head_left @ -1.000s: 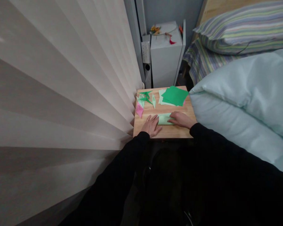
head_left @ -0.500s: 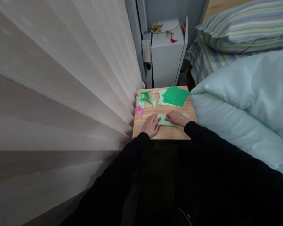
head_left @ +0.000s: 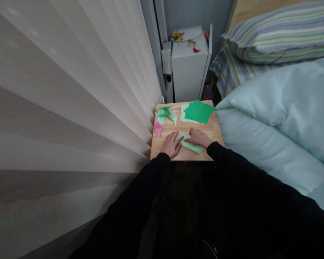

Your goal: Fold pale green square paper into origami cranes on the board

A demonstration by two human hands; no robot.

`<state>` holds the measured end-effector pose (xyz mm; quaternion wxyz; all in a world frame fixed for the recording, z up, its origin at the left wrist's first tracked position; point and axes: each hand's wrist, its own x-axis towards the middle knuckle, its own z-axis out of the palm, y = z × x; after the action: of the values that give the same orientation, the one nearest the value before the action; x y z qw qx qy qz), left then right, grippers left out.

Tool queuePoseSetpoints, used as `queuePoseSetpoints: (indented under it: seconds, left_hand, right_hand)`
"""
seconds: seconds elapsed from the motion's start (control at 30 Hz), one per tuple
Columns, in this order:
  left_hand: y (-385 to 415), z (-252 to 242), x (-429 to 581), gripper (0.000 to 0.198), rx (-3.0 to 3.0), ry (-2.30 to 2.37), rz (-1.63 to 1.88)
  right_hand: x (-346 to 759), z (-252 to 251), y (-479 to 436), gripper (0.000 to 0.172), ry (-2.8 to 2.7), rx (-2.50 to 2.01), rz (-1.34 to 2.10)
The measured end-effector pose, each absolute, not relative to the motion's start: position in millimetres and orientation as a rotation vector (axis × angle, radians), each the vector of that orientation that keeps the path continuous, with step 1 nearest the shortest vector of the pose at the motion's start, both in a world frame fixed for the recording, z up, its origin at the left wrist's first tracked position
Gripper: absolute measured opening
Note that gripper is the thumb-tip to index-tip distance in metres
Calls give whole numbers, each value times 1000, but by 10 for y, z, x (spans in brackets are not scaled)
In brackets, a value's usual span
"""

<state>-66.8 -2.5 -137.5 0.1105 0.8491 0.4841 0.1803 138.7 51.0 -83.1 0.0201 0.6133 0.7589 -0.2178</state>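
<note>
A pale green folded paper [head_left: 191, 145] lies tilted on the small wooden table [head_left: 216, 132], near its front edge. My left hand [head_left: 170, 144] rests flat with fingers stretched out, its fingertips on the paper's left end. My right hand [head_left: 199, 137] lies across the paper's upper part, fingers pressed down on it. Both arms wear black sleeves.
A stack of dark green and pale square sheets [head_left: 197, 111] lies at the table's back right. Folded green shapes [head_left: 166, 112] and a pink one [head_left: 158, 127] sit at the back left. A curtain [head_left: 70, 90] hangs left, bedding [head_left: 280, 108] lies right, a white cabinet [head_left: 189, 61] stands behind.
The pale green paper has turned from lying level to slanting down to the right. My right hand has slid left along it; my left hand stays at its left end.
</note>
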Motion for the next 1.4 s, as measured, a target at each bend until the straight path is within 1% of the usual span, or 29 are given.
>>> queuePoseSetpoints:
  seconds: [0.13, 0.2, 0.27, 0.37, 0.4, 0.43, 0.53, 0.6, 0.67, 0.73, 0.77, 0.8, 0.87, 0.97, 1.1, 1.2, 1.3, 1.4]
  left_hand:
    - [-27, -1346, -660, 49, 2489, 1431, 503]
    - [-29, -1338, -655, 50, 2498, 1433, 493]
    - [-33, -1333, -647, 50, 2510, 1434, 487]
    - [-41, -1326, -636, 50, 2512, 1440, 474]
    - [-43, -1323, -636, 51, 2504, 1442, 471]
    - [-45, -1319, -639, 51, 2491, 1441, 475]
    - [-48, -1303, -649, 57, 2395, 1403, 552]
    - [-44, -1276, -625, 65, 2198, 1397, 701]
    - [-29, -1224, -543, 77, 1788, 1426, 959]
    - [1, -1142, -395, 88, 1218, 1397, 1231]
    - [22, -1090, -303, 87, 940, 1298, 1329]
    - [43, -1033, -207, 81, 867, 1244, 1337]
    - [82, -903, -24, 64, 819, 1159, 1337]
    - [108, -682, 162, 52, 775, 1073, 1376]
    - [94, -377, 249, 48, 783, 1032, 1410]
    - [101, -190, 282, 45, 832, 1030, 1410]
    - [133, -79, 335, 42, 884, 1030, 1406]
    - [163, -44, 392, 42, 920, 1028, 1410]
  right_hand:
    - [1349, -905, 516, 42, 2287, 2025, -772]
    - [1327, -930, 506, 39, 2268, 2093, -813]
    - [1310, -958, 490, 44, 2242, 2162, -873]
    - [1296, -1012, 453, 60, 2214, 2244, -996]
    - [1292, -1029, 437, 63, 2216, 2260, -1043]
    - [1286, -1042, 419, 62, 2224, 2271, -1089]
    - [1266, -1041, 369, 46, 2261, 2311, -1222]
    - [1258, -996, 348, 34, 2295, 2352, -1305]
    - [1269, -921, 338, 28, 2338, 2389, -1402]
    - [1299, -831, 328, 25, 2380, 2422, -1521]
    - [1320, -785, 319, 24, 2396, 2439, -1587]
    - [1342, -741, 305, 23, 2408, 2458, -1655]
    - [1384, -655, 260, 23, 2418, 2495, -1795]
    - [1426, -531, 170, 26, 2421, 2500, -2036]
    - [1450, -359, 85, 36, 2408, 2419, -2365]
    - [1479, -249, 78, 43, 2386, 2374, -2530]
    - [1540, -176, 86, 49, 2388, 2354, -2602]
    - [1625, -138, 81, 52, 2412, 2347, -2599]
